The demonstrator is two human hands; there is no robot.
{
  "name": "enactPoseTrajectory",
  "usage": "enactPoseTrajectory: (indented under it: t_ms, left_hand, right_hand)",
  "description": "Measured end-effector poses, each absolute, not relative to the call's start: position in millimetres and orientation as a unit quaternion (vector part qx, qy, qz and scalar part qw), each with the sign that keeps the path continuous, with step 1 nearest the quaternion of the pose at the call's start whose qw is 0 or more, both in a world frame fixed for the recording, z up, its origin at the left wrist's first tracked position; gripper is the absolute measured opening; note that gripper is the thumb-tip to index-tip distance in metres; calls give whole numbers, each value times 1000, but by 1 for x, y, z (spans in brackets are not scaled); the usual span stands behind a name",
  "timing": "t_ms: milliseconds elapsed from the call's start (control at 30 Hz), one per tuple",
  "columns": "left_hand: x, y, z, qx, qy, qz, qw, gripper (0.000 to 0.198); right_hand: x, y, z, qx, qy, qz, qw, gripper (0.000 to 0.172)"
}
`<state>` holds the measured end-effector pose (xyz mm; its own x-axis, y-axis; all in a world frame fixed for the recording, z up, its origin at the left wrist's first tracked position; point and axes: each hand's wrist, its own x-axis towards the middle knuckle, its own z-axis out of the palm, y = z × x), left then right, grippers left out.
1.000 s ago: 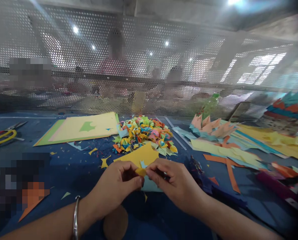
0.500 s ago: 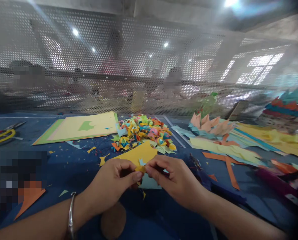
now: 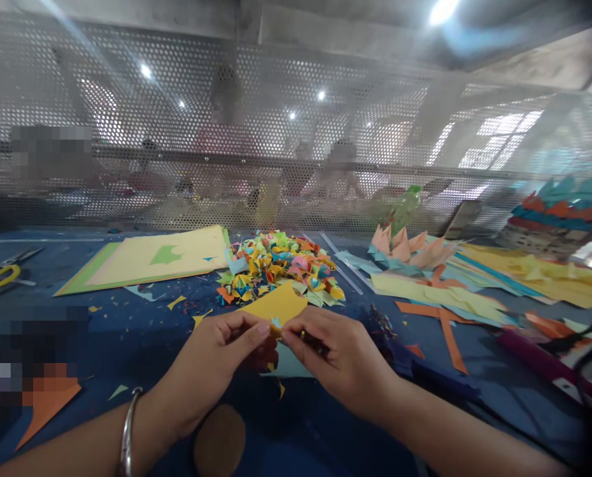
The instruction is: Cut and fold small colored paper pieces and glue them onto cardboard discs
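My left hand (image 3: 226,371) and my right hand (image 3: 340,351) meet in front of me, fingertips pinched together. Between them is a small folded piece of yellow paper (image 3: 277,331), mostly covered by the fingers, with a light blue bit of paper (image 3: 276,322) at its top. Just behind the hands lies a yellow sheet of paper (image 3: 280,301), and a pale blue paper (image 3: 290,363) shows beneath them. Beyond is a heap of small multicoloured folded paper pieces (image 3: 286,258). A brown round disc (image 3: 220,438) lies near my left wrist.
Stacked coloured sheets (image 3: 126,262) and scissors (image 3: 2,277) are at left. To the right are a dark blue glue gun (image 3: 419,374) with a cord, orange strips (image 3: 452,341), peach folded paper points (image 3: 408,246) and a purple power strip (image 3: 539,361). A perforated metal screen (image 3: 276,146) stands behind.
The left thumb has moved up over the small yellow paper, so less of it shows. Both hands stay pinched close together. The whole view has shifted slightly.
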<state>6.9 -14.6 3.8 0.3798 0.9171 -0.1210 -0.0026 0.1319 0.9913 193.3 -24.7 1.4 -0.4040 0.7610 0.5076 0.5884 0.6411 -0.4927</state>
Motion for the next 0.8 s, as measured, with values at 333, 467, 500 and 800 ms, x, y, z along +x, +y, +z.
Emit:
enactPoseTrajectory:
  t_ms: [333, 467, 500, 800]
  left_hand:
    - [9, -14, 2, 494, 395, 394, 667, 23]
    - [8, -11, 1, 487, 403, 405, 661, 24]
    - [8, -11, 1, 489, 406, 407, 656, 24]
    - [7, -13, 4, 531, 423, 396, 618, 19]
  right_hand:
    - [190, -28, -1, -403, -847, 85, 335, 17]
    - [190, -28, -3, -404, -841, 100, 346, 15]
    - [190, -27, -3, -403, -839, 104, 351, 15]
    - [191, -26, -1, -401, -831, 130, 363, 15]
